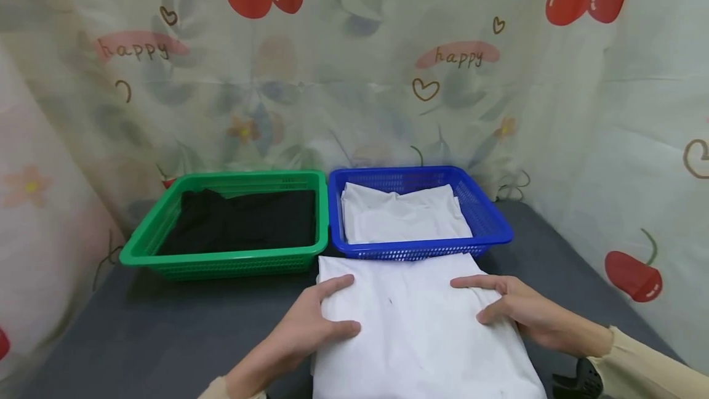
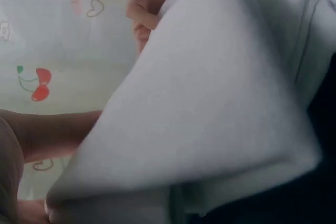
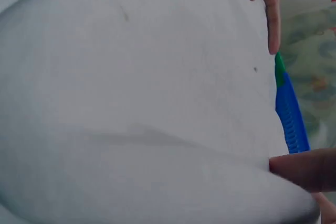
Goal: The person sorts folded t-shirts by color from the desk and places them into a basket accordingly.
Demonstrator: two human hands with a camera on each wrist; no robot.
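A folded white garment lies spread in front of me in the head view, its far edge right at the blue basket. My left hand grips its left side, thumb and index finger on top and the other fingers hidden beneath. On the right side my right hand holds it likewise, thumb on the upper face. The left wrist view shows the cloth hanging in a slanted fold, lifted off the table. Small dark specks mark the cloth in the right wrist view.
Behind the garment stands a blue basket with folded white cloth inside. To its left, a green basket contains folded black cloth. Both rest on a dark grey table, backed by a printed curtain.
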